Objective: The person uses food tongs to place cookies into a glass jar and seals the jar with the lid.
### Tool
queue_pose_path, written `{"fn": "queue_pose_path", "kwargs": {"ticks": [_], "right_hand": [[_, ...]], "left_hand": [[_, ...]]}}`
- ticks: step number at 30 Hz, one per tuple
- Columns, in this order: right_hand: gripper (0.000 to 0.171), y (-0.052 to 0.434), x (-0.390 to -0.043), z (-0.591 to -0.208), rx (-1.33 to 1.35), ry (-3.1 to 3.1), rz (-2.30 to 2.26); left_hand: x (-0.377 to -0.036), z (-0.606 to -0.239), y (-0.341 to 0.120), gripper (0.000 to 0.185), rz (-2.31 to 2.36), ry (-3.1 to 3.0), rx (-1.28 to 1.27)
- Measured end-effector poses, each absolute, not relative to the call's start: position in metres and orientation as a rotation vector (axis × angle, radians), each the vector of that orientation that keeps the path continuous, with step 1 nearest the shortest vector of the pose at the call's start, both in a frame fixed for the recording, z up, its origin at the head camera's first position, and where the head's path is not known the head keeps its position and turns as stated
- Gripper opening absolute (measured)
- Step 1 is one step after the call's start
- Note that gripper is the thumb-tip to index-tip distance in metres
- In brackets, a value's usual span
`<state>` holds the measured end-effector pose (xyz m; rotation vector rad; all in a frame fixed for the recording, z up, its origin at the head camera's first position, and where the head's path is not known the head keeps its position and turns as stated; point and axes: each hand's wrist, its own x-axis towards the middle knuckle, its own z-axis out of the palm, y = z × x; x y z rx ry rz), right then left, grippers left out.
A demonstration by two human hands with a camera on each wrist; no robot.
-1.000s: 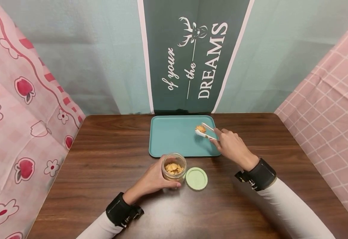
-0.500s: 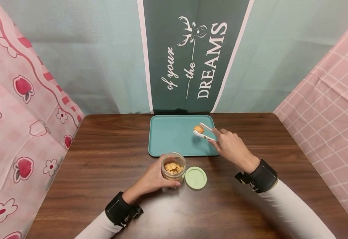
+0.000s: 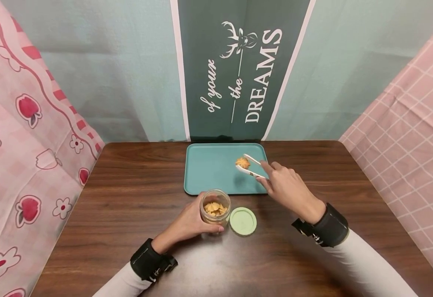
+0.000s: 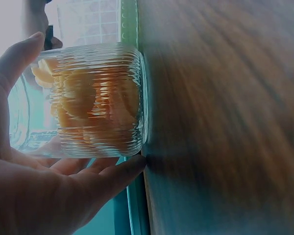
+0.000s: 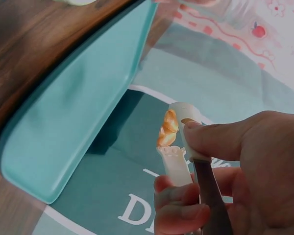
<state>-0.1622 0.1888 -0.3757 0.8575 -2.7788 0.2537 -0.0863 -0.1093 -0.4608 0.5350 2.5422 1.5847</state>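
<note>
My right hand (image 3: 285, 187) has drifted the tongs (image 3: 252, 166) slightly left over the teal tray (image 3: 209, 173), one snack piece (image 3: 242, 163) still pinched, nothing on the tray yet, while my left hand (image 3: 188, 222) grips the nearly full jar (image 3: 215, 208) at lower centre.

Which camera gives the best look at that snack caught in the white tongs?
The right wrist view: the snack sits close and large between the tongs. The head view shows it small; the left wrist view misses it.
</note>
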Motion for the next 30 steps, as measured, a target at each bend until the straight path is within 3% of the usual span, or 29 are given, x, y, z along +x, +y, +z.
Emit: {"fn": "queue_pose_path", "kwargs": {"ticks": [30], "right_hand": [[0.053, 0.169, -0.111, -0.348, 1.001, -2.609, 0.271]], "left_hand": [[-0.087, -0.463, -0.110, 0.090, 1.584, 2.527, 0.550]]}}
